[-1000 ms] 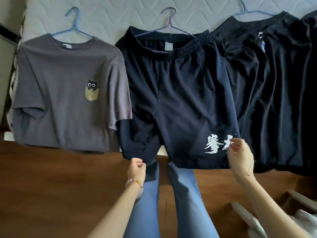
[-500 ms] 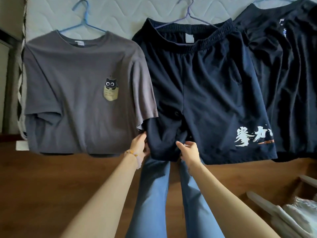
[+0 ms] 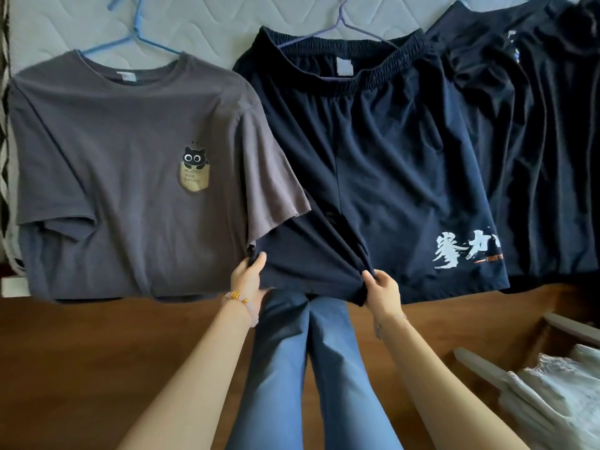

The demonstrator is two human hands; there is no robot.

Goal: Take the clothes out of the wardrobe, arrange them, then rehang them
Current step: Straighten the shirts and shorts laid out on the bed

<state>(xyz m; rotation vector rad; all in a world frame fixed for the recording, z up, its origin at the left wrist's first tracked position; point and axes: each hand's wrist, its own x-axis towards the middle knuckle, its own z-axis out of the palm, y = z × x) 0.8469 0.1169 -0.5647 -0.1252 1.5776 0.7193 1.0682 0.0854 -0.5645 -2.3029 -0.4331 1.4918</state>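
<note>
A quilted white mattress (image 3: 227, 17) is seen across the top, and three garments are laid side by side on it. The navy shorts (image 3: 399, 151) are spread in the middle on a lilac hanger (image 3: 343, 22), with white brush lettering printed near the hem of one leg. A grey T-shirt (image 3: 107, 164) with a small cat print is laid beside them on a blue hanger (image 3: 130, 39); its sleeve overlaps the edge of the shorts. A black garment (image 3: 552, 151) is laid on the other side, its edge under the shorts. Legs in blue jeans (image 3: 308, 368) are seen below, over a brown wooden floor (image 3: 74, 358).

The plain leg of the shorts is held at its hem by both hands. Its outer corner, just under the T-shirt sleeve, is gripped by the left hand (image 3: 248, 280), fingers curled over the cloth. Its inner corner is pinched between thumb and fingers of the right hand (image 3: 383, 289). A beaded bracelet (image 3: 240, 299) is worn on the left wrist.

Compared with half a second earlier, the hands are set wider apart and the hem is drawn flatter between them. A second ago the lettered leg was being touched by the right hand.
</note>
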